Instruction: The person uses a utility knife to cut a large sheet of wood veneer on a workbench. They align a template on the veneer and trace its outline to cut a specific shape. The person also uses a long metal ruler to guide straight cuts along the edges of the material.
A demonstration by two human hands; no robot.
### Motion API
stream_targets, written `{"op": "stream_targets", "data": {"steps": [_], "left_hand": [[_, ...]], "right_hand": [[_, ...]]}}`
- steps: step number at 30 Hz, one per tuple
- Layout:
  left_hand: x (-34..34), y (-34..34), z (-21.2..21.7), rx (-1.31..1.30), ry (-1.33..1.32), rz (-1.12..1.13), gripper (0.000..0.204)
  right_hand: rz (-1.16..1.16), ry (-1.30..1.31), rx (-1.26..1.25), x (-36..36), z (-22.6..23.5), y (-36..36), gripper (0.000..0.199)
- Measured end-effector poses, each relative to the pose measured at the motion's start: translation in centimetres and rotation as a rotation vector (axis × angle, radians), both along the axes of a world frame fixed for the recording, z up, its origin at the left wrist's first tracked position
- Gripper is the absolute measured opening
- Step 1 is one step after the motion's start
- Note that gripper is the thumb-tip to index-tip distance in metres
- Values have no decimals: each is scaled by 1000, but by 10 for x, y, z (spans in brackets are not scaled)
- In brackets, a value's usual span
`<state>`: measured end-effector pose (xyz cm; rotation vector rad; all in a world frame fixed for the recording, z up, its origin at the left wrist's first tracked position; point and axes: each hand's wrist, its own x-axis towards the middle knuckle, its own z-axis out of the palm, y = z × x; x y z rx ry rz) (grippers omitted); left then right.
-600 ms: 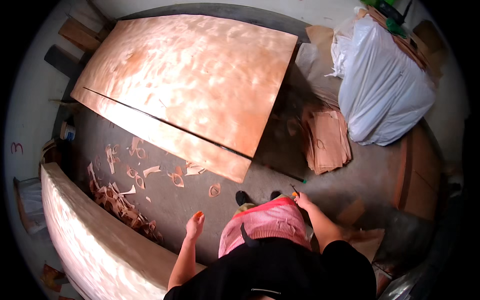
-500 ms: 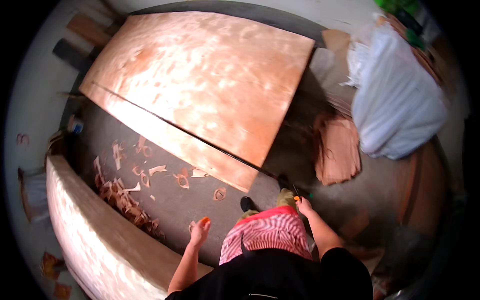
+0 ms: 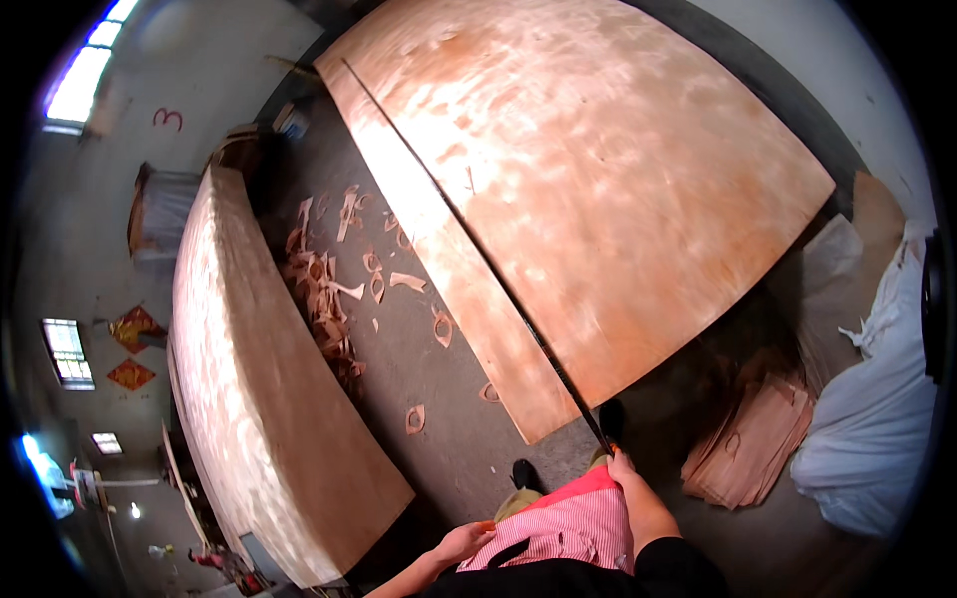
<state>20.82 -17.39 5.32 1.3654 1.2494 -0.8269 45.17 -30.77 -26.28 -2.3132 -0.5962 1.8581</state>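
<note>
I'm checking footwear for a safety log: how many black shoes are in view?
2: the left shoe is just beyond the striped apron; the right shoe is just beyond the right hand. Others may be hidden.

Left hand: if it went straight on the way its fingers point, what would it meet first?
The red-and-white striped cloth at the waist, most likely; whether the left hand already touches it is unclear.

I see a long, thin black strip lying across a broad tan sheet, its near end overhanging.
</note>
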Motion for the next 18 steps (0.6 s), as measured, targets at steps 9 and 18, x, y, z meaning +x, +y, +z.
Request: {"op": "stream_targets", "data": {"steps": [9, 18], "left_hand": [[-41, -55, -8, 194, -20, 248, 39], [-109, -137, 19, 304, -164, 363, 39]], "right_hand": [[-14, -186, 367, 35, 71, -17, 40], [120, -305, 763, -16, 186, -20, 27]]}}
